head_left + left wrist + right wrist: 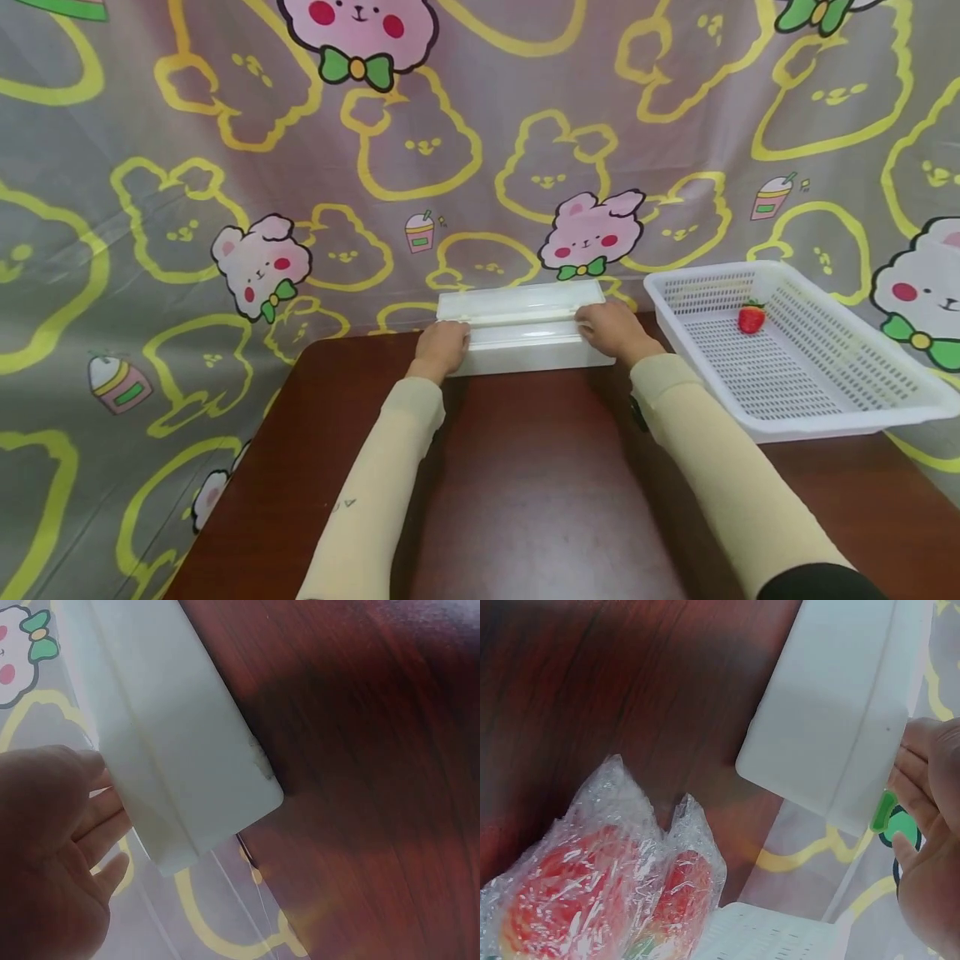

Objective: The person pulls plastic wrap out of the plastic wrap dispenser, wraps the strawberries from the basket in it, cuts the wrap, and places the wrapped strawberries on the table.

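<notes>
A long white box [536, 358] lies across the far part of the table, its lid [521, 302] raised at the back. At the box's left end, my left hand [442, 346] grips the upper edge with curled fingers. My right hand [617, 329] holds the same edge at the right end. In the left wrist view, the fingers [105, 825] go behind the rim of the white box [180, 742]. The right wrist view has fingers [915, 776] at the box's upper edge, their tips partly hidden.
A white perforated basket [738, 408] stands at the right, holding a red strawberry [751, 318]. Red items in clear wrap [574, 892] lie near the right forearm. A patterned curtain [480, 150] hangs behind the dark red wooden table [525, 492].
</notes>
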The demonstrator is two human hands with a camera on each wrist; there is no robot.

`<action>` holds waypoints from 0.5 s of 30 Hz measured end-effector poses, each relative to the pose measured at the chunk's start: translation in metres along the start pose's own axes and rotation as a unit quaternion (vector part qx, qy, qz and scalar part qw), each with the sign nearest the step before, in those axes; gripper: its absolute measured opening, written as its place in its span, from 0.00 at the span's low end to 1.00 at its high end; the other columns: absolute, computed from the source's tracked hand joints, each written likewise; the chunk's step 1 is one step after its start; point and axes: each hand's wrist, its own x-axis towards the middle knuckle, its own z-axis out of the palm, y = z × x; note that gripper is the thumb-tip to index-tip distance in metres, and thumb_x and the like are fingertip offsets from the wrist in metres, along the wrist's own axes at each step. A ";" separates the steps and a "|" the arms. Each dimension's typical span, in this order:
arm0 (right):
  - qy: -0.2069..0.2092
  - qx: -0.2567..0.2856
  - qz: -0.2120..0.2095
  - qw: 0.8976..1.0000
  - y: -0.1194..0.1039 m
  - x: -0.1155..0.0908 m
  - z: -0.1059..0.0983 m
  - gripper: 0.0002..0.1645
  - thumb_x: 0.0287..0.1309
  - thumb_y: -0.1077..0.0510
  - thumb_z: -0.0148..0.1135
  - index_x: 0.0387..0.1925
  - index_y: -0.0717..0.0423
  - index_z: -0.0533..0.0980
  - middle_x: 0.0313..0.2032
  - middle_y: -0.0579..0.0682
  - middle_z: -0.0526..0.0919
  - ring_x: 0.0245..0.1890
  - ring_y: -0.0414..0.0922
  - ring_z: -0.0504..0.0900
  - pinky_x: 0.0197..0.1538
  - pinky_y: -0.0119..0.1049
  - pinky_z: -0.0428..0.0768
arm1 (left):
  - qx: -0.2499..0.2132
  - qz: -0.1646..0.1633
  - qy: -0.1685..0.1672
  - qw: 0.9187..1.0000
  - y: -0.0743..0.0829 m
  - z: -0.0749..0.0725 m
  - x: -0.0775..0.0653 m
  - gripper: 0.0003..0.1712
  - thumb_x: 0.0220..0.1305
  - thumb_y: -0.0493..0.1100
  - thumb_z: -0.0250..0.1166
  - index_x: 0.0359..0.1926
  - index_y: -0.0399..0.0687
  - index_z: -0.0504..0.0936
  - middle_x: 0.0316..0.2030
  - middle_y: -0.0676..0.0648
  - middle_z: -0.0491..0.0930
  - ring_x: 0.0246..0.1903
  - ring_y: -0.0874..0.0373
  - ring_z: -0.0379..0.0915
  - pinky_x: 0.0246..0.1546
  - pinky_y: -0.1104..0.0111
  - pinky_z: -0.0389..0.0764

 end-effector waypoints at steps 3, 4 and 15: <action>0.005 -0.007 0.001 1.000 0.003 0.002 0.001 0.08 0.63 0.65 0.63 0.42 0.64 0.84 0.37 0.59 0.89 0.38 0.59 0.85 0.49 0.56 0.80 | 0.007 0.004 -0.001 1.000 0.000 0.002 0.004 0.12 0.76 0.41 0.56 0.33 0.45 0.80 0.41 0.43 0.86 0.45 0.46 0.82 0.49 0.53 0.80; 0.005 -0.011 0.005 1.000 0.003 0.003 0.001 0.06 0.63 0.65 0.63 0.39 0.64 0.84 0.34 0.58 0.88 0.35 0.58 0.84 0.46 0.55 0.80 | 0.012 0.008 0.003 1.000 0.000 0.003 0.006 0.11 0.76 0.41 0.57 0.35 0.45 0.81 0.41 0.43 0.86 0.46 0.46 0.83 0.50 0.52 0.80; -0.070 -0.137 -0.038 0.987 0.004 0.018 -0.002 0.06 0.69 0.67 0.52 0.35 0.61 0.74 0.31 0.58 0.83 0.33 0.58 0.83 0.41 0.54 0.82 | 0.100 0.093 0.054 0.989 -0.008 0.010 0.022 0.08 0.69 0.30 0.60 0.45 0.42 0.83 0.41 0.42 0.87 0.44 0.47 0.84 0.49 0.50 0.79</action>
